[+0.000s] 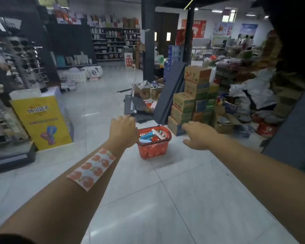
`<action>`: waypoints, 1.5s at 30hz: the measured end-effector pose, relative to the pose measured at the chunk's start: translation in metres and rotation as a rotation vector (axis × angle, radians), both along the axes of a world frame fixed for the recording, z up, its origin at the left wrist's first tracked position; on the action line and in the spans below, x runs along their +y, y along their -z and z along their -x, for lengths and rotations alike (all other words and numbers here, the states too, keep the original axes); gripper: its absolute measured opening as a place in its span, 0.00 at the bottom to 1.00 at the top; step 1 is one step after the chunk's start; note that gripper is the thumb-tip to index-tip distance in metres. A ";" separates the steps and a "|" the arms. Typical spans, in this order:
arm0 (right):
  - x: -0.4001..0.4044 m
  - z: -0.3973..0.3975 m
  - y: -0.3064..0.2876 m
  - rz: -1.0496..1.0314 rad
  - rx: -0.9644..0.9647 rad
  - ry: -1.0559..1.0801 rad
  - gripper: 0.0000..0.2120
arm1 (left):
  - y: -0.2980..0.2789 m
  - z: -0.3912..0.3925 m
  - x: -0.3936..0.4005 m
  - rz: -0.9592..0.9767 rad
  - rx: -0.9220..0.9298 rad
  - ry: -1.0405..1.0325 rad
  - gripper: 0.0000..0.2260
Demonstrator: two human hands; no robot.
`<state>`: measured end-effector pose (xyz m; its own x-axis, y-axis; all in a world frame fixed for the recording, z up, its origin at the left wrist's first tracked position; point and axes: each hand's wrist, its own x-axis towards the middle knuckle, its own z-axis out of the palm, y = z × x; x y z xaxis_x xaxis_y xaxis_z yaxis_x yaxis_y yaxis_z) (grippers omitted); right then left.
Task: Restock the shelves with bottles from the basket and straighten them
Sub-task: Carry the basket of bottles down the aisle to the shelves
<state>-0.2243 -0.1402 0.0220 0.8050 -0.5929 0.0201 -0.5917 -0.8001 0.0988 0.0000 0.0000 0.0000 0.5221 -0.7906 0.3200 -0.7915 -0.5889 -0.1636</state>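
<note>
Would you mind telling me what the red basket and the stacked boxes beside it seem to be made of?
The red basket looks like moulded plastic: glossy, with open lattice walls. The stacked boxes look like printed cardboard: matte brown faces, folded edges.

White Chinese lettering showing on the yellow display stand (42, 122) at the left, too blurred to be made out, carton (197, 74) print and far red posters (199, 29) staying unreadable

Red basket (153, 143), seemingly bottles (147, 136) inside
</note>
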 end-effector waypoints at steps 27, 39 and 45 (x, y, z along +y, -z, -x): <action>-0.459 -0.265 0.140 -0.185 0.196 0.096 0.26 | 0.161 -0.245 -0.460 -0.197 0.183 0.052 0.16; -0.647 -0.383 0.219 -0.237 0.283 -0.089 0.25 | 0.241 -0.319 -0.604 -0.257 0.342 -0.130 0.23; -0.717 -0.454 0.277 -0.286 0.315 -0.066 0.30 | 0.305 -0.396 -0.642 -0.275 0.437 -0.227 0.30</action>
<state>0.2302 -0.8576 -0.2552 0.7821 -0.4855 -0.3907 -0.5143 -0.8569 0.0354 0.3965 -0.6418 -0.3053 0.7263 -0.6670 -0.1661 -0.6788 -0.7341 -0.0202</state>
